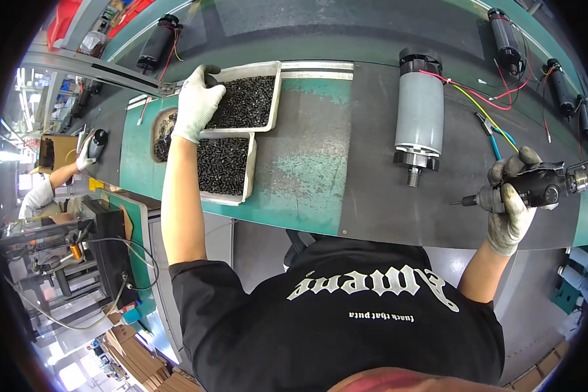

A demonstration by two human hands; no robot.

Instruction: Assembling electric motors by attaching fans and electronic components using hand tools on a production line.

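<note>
Gripped a black power driver in the right hand by the tabletop's near-right corner. Held the left hand, with fingers curled, over a tray of small black parts toward the left edge; could not tell if pinching any. Risked dropping parts through glove bulk, or scraping the grey motor between by swinging the driver carelessly.

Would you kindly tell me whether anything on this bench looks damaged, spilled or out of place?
Yes, the green work surface looks worn: to the right of the two pale bins of small black parts, its colour is broken by pale, patchy scuffs. I see no obvious spill.
</note>
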